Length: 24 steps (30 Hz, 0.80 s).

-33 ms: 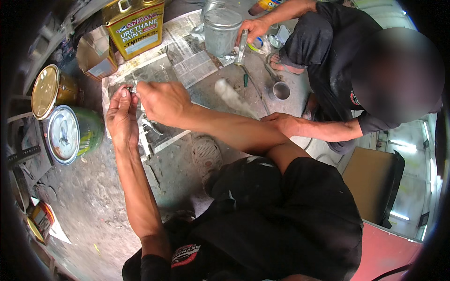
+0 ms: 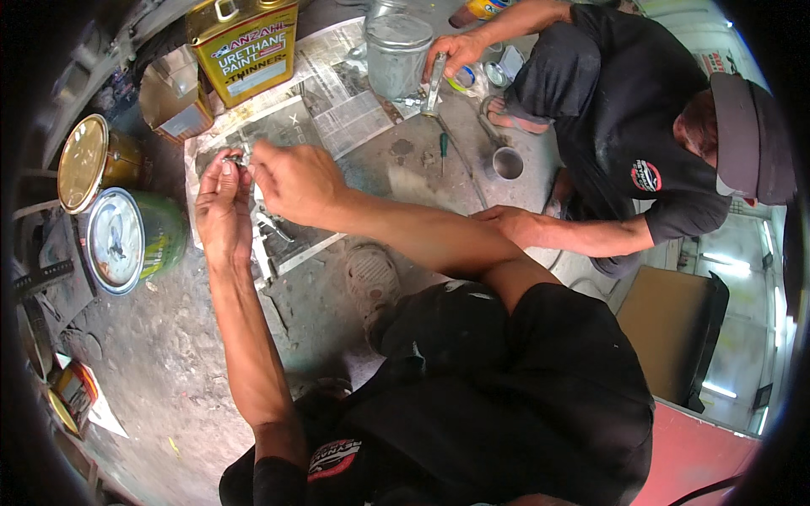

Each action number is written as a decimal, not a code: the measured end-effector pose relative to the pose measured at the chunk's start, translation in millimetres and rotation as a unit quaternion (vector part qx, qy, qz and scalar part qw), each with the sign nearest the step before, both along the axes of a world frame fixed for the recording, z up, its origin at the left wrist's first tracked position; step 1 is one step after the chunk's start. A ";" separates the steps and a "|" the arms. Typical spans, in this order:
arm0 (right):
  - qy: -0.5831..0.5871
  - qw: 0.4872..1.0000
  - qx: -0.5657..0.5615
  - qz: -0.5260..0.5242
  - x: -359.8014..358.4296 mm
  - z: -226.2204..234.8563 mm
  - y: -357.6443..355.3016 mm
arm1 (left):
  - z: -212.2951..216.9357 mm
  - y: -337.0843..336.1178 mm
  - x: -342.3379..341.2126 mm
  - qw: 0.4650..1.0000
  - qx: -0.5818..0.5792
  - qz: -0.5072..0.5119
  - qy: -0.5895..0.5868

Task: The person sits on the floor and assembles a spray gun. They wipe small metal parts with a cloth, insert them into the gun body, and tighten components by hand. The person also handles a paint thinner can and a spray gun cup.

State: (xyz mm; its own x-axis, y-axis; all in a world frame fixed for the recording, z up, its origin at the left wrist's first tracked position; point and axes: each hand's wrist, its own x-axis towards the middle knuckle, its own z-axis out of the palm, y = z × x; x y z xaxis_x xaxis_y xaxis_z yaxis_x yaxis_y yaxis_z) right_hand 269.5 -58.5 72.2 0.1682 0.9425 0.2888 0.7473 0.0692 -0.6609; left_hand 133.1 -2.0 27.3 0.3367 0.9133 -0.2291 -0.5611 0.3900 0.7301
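- Over the newspaper (image 2: pixel 350 126), left of centre, the left hand (image 2: pixel 224 211) is raised with its thumb and fingertips pinching a small part (image 2: pixel 236 159); the part is dark and shiny, mostly covered by the fingers.
- Just right of it, the right hand (image 2: pixel 299 181) is bent inward, its fingers curled toward the part; they are blurred, so I cannot tell whether they grip it.
- On the newspaper, near and right of the left hand, lies a silver tool (image 2: pixel 264 249).
- At far left, a yellow tin (image 2: pixel 249 51) stands upright beside a carton (image 2: pixel 173 97).
- Farther left and nearer, a gold can (image 2: pixel 82 164) stands beside a green can (image 2: pixel 160 236), both with their lids on.
- At the far side, right of the yellow tin, is a grey pot (image 2: pixel 395 66).
- On the right squats a co-worker (image 2: pixel 629 118); the far hand (image 2: pixel 456 52) is closed around a metal handle (image 2: pixel 435 84) just beside the pot, while the near hand (image 2: pixel 510 223) is beside the person's right forearm.
- Between them, a green-handled screwdriver (image 2: pixel 443 145) lies on the floor, with a metal cup (image 2: pixel 506 164) to its right.
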 end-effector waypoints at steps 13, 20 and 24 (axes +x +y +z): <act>-0.153 0.979 0.133 0.034 1.1 -4.8 3.8 | 14.1 2.8 2.8 0.996 -0.065 0.017 0.050; 0.372 0.903 -0.211 0.048 4.7 -9.8 14.9 | 3.6 -5.7 -5.3 1.000 -0.017 0.016 0.015; 0.580 0.753 -0.310 0.037 17.3 -13.6 14.0 | 2.9 -3.7 -3.1 0.999 -0.003 -0.022 0.024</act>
